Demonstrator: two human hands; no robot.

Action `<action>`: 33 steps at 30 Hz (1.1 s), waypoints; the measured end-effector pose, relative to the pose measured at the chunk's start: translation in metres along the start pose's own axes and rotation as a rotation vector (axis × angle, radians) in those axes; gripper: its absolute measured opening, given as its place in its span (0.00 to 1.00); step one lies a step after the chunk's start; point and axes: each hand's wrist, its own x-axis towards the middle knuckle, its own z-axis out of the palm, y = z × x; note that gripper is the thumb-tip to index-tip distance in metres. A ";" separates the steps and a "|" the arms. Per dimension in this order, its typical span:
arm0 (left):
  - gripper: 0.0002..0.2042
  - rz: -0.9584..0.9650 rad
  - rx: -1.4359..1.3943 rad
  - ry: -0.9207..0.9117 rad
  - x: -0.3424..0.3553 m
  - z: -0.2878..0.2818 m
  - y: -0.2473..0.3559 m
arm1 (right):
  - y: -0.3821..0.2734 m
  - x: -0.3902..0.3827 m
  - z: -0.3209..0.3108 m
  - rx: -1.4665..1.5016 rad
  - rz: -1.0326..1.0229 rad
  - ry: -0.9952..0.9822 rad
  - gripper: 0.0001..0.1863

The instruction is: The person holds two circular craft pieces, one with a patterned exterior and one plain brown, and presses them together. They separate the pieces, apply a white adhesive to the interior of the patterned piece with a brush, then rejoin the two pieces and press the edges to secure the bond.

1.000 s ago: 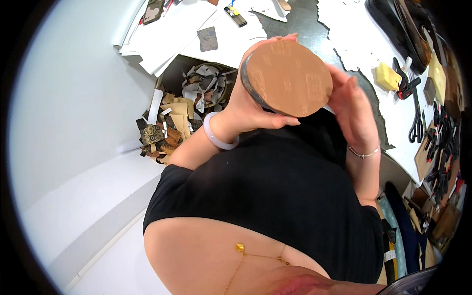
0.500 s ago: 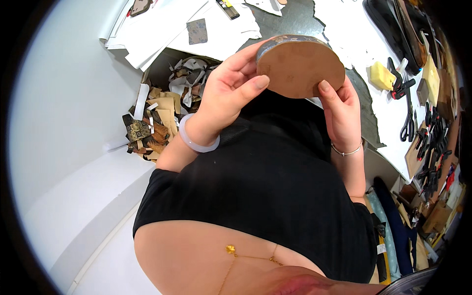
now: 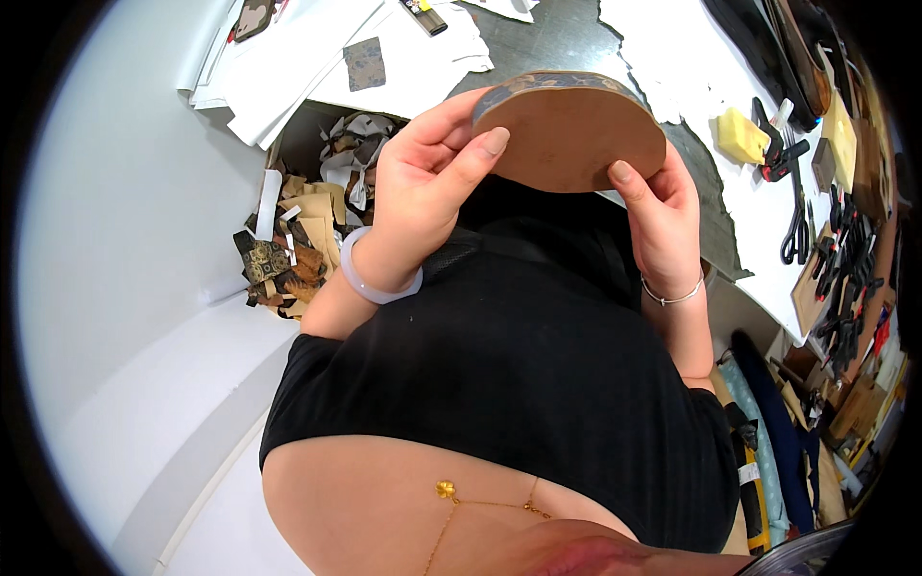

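Between my two hands is a rounded, flat-faced brown piece [image 3: 571, 139] that looks like leather, with a dark patterned band along its far edge. My left hand [image 3: 432, 168] grips its left end, thumb on the brown face and fingers behind. At the right end my right hand [image 3: 663, 206] pinches the lower edge, its thumb on the face and the fingers mostly hidden. The piece is held up in the air above my lap, tilted so the brown face shows. What lies behind it is hidden.
Beyond stands a worktable with white sheets [image 3: 298, 62], a patterned swatch [image 3: 365, 63] and a dark grey sheet [image 3: 547, 38]. On the right lie a yellow block [image 3: 741, 136], black scissors [image 3: 795, 230] and several black clamps [image 3: 845, 288]. Scraps fill a bin [image 3: 298, 240] at left.
Both hands have shifted slightly left with the brown piece. It has tipped, so its face looks narrower and more of the patterned band shows. The grip stays the same.
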 end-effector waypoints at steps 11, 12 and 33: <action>0.20 -0.002 0.027 0.075 -0.004 -0.003 -0.001 | -0.007 0.000 -0.001 -0.035 -0.021 -0.078 0.24; 0.20 0.002 0.022 0.084 -0.004 -0.004 -0.002 | -0.008 0.000 0.000 -0.041 -0.026 -0.074 0.24; 0.52 -0.014 0.429 -0.260 0.003 -0.007 0.010 | -0.036 -0.003 -0.019 -0.222 -0.078 -0.299 0.48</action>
